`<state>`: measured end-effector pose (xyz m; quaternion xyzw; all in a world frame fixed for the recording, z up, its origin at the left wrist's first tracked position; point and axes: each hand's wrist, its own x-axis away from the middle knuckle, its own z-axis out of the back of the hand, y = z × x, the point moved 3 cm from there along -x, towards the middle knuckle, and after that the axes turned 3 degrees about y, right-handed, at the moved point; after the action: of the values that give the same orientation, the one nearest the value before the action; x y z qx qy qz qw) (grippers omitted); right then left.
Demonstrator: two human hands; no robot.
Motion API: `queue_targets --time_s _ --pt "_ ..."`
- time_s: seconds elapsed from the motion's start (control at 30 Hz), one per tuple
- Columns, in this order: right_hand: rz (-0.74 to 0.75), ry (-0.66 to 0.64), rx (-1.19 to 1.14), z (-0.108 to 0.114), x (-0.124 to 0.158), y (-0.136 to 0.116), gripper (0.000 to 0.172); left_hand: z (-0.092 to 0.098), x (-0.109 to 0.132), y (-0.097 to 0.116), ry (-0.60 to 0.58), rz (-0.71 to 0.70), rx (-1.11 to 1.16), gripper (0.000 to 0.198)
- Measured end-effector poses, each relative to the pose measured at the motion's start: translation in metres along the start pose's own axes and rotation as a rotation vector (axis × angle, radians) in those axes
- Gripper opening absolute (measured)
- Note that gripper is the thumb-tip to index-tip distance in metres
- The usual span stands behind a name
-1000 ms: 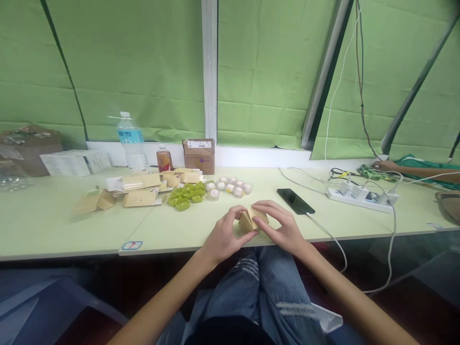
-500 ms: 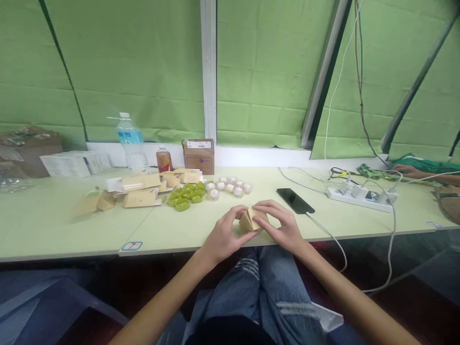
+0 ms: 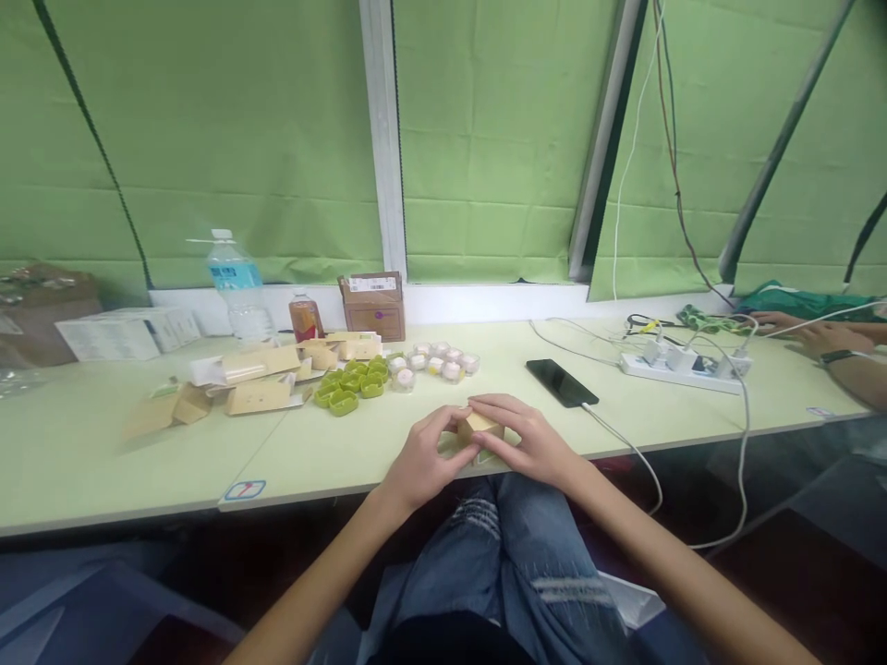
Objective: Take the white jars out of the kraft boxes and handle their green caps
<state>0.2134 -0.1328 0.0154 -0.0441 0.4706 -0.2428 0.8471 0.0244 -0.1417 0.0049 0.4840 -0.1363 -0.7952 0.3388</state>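
Note:
A small tan cardboard box (image 3: 483, 424) sits between my two hands close to the table's front edge. My left hand (image 3: 428, 458) grips its left side, fingers and thumb curled round it. Over its top and right side my right hand (image 3: 530, 441) is closed, with the fingertips at the upper edge and the thumb at the front. Part of the box is hidden by my fingers. Beyond my hands are several green cups (image 3: 353, 380) and, beside them, several small clear cups with pale pink-white contents (image 3: 436, 362). Tan folded cartons (image 3: 260, 395) lie in a loose pile farther left.
A black phone (image 3: 562, 382) with a white cable lies to the right, near a power strip (image 3: 683, 372). A water bottle (image 3: 239, 286), an amber drink bottle (image 3: 305, 316) and a brown carton (image 3: 374, 309) stand behind. At far right are another person's hands (image 3: 835, 342).
The top of the small box, which showed a gap beside its flap, now looks flat and closed under my right fingers. The view has shifted slightly; the other person's hands show more.

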Motion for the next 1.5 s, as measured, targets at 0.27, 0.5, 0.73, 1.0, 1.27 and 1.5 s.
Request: queue_targets --time_s 0.27,0.5,0.73,1.0,1.27,1.5 --pt "-0.155 -0.114 0.054 0.002 0.001 0.011 0.05 -0.006 -0.001 -0.01 -0.114 0.072 -0.062 0.051" --pt "-0.598 -0.091 0.643 0.012 -0.003 0.054 0.039 -0.013 0.006 -0.017 -0.165 0.056 -0.302 0.05" --pt "-0.823 -0.097 0.678 -0.01 -0.067 0.133 0.035 -0.019 0.004 -0.007 -0.184 -0.062 -0.409 0.025" --pt "-0.878 0.095 0.485 -0.037 -0.085 0.2 0.082 -0.021 0.007 -0.006 -0.194 -0.043 -0.41 0.024" --pt "-0.611 0.154 0.35 -0.012 -0.031 0.151 0.035 0.01 -0.011 -0.028 -0.016 0.218 -0.275 0.029" --pt "-0.407 0.094 0.269 -0.033 -0.034 0.111 0.025 0.044 -0.094 -0.064 -0.118 0.515 -0.869 0.038"
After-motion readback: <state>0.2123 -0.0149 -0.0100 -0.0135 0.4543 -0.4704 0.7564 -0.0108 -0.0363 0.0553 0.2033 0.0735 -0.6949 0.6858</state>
